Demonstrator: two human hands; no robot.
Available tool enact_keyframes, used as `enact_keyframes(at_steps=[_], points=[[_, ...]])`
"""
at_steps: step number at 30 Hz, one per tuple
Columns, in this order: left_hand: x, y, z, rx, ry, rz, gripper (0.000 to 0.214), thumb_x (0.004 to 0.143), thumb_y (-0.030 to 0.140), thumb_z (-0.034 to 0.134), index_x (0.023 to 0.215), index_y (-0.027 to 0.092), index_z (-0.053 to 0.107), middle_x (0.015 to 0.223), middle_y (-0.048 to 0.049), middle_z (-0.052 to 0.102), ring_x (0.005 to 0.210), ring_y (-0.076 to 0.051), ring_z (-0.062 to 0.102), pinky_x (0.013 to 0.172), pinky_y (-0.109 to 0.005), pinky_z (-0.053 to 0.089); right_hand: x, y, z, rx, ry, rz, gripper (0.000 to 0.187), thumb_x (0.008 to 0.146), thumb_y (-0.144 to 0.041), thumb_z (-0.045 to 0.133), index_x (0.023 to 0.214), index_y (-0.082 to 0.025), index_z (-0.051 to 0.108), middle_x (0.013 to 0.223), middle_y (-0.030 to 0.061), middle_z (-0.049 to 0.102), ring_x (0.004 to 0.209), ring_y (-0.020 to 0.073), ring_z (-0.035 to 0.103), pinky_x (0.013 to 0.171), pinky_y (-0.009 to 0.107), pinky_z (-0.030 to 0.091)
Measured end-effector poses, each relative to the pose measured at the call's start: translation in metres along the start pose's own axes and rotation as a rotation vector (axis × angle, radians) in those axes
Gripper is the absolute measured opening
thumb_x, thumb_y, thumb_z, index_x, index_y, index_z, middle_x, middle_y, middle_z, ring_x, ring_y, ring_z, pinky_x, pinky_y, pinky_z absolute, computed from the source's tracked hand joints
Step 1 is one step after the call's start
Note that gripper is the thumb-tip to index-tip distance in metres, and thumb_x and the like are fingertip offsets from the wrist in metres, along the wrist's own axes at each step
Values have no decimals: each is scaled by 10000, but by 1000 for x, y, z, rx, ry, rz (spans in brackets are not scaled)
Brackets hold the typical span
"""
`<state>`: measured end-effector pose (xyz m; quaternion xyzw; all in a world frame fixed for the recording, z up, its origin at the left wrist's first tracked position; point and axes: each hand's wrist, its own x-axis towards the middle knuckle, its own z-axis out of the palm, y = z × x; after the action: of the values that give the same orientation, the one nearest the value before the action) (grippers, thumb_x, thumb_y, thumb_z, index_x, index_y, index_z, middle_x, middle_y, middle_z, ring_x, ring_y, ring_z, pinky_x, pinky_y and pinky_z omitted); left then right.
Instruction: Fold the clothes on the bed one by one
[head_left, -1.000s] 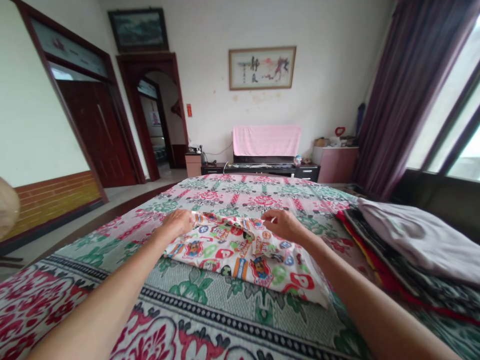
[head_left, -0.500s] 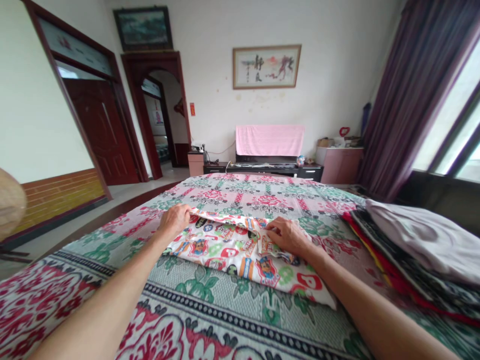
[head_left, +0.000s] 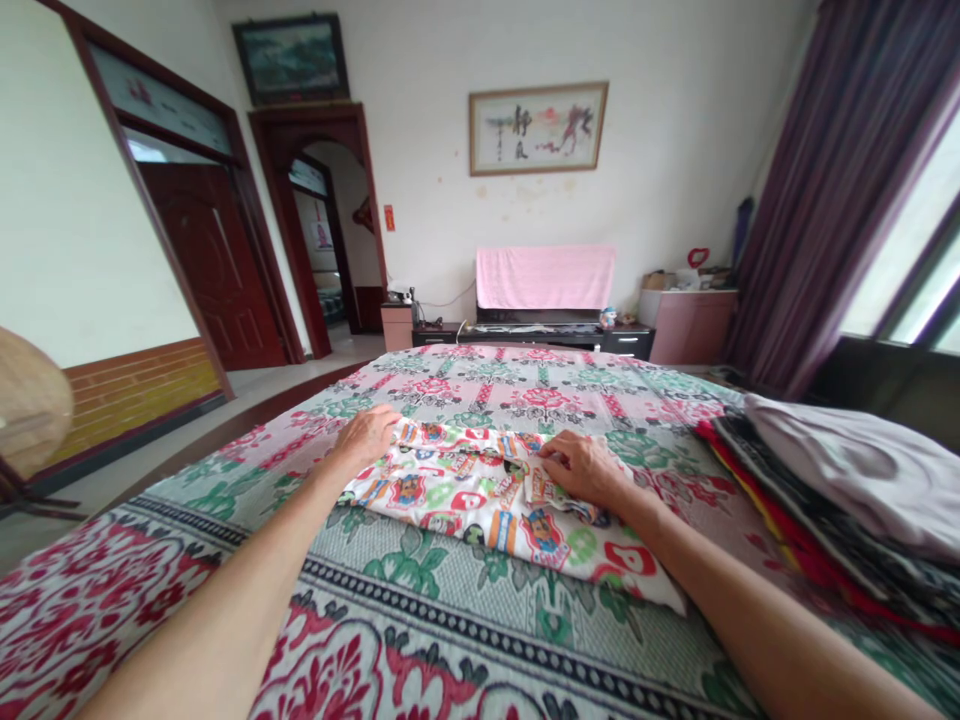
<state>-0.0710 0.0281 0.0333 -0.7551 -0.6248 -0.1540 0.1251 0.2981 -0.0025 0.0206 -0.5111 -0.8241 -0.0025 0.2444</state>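
A white cartoon-print garment (head_left: pixel 465 495) lies partly folded on the flowered cloth (head_left: pixel 390 560) in front of me. Its far edge is turned over in a narrow strip toward me. At the far left corner, my left hand (head_left: pixel 367 438) is closed on the end of that strip. My right hand (head_left: pixel 589 468) pinches the fabric at the right side, where a smaller folded part is bunched beneath the fingers. Parts of the fingertips of both hands are hidden.
To the right stands a stack of folded clothes (head_left: pixel 787 490), with a pale grey garment (head_left: pixel 847 465) on top. Beyond the table are a low black cabinet (head_left: pixel 435 338) and a pink cloth (head_left: pixel 544 278) over a screen. A round woven object (head_left: pixel 30 400) is at far left.
The raised far edge of the garment has come down toward me and lies flatter. My left hand has turned over with it, while my right hand stays at nearly the same spot.
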Motion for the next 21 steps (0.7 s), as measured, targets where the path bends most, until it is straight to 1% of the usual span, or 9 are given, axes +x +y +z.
enact_keyframes(at_steps=[3, 7, 10, 12, 13, 15, 17, 18, 21], points=[[3, 2, 9, -44, -81, 117, 378, 881, 249, 352, 1074, 180, 670, 1140, -91, 640, 1020, -197, 600, 948, -300, 439, 1, 4, 1, 25, -16, -58, 236, 773, -201, 526, 907, -185, 720, 951, 64, 684, 813, 164, 638, 784, 266, 470], [-1, 0, 23, -75, -164, 118, 378, 880, 227, 356, 1094, 144, 658, 1166, -118, 640, 1107, -206, 563, 999, -309, 405, 0, 8, 6, 16, 2, -198, 278, 810, -279, 544, 1032, -182, 681, 1106, 108, 654, 994, 213, 610, 898, 346, 461], [-3, -6, 17, -144, -191, 13, 406, 878, 280, 366, 1182, 182, 617, 1251, -84, 607, 1152, -192, 540, 989, -276, 399, -1, 8, 10, -20, 3, -257, 309, 844, -324, 525, 1079, -178, 662, 1171, 132, 628, 1073, 241, 583, 939, 402, 446], [-3, -12, 6, -166, -203, -131, 421, 865, 317, 372, 1194, 203, 607, 1225, -59, 627, 1133, -186, 554, 940, -253, 419, -2, 8, 11, -16, 8, -266, 306, 854, -328, 514, 1076, -180, 662, 1154, 130, 638, 1068, 243, 589, 932, 408, 454], [-3, -16, 0, -164, -211, -214, 418, 856, 336, 371, 1157, 199, 627, 1156, -59, 661, 1083, -194, 582, 891, -256, 442, -2, 9, 11, -7, 13, -267, 304, 855, -334, 514, 1073, -184, 664, 1148, 127, 642, 1064, 243, 592, 928, 409, 458], [-6, -23, -12, -138, -233, -354, 392, 833, 371, 377, 972, 179, 690, 897, -73, 712, 889, -227, 644, 742, -287, 476, -2, 10, 11, 10, 15, -269, 298, 852, -343, 518, 1059, -191, 668, 1137, 124, 647, 1052, 244, 599, 921, 411, 464], [-11, -28, -19, -116, -265, -448, 360, 797, 415, 422, 721, 179, 683, 623, -62, 651, 667, -230, 630, 593, -296, 450, -1, 11, 9, 26, 8, -269, 295, 849, -342, 520, 1051, -189, 670, 1134, 125, 647, 1040, 243, 604, 917, 411, 466], [-14, -29, -21, -118, -283, -481, 351, 776, 436, 454, 623, 186, 647, 536, -49, 599, 592, -217, 602, 545, -287, 423, -1, 11, 9, 31, 1, -267, 297, 847, -343, 520, 1050, -185, 670, 1136, 126, 645, 1039, 244, 604, 918, 412, 466], [-27, -29, -26, -193, -343, -562, 357, 713, 485, 531, 498, 199, 540, 450, -12, 499, 500, -168, 528, 477, -256, 359, -1, 11, 7, 41, -23, -256, 314, 850, -366, 512, 1058, -188, 667, 1152, 125, 638, 1053, 246, 599, 929, 412, 458]])
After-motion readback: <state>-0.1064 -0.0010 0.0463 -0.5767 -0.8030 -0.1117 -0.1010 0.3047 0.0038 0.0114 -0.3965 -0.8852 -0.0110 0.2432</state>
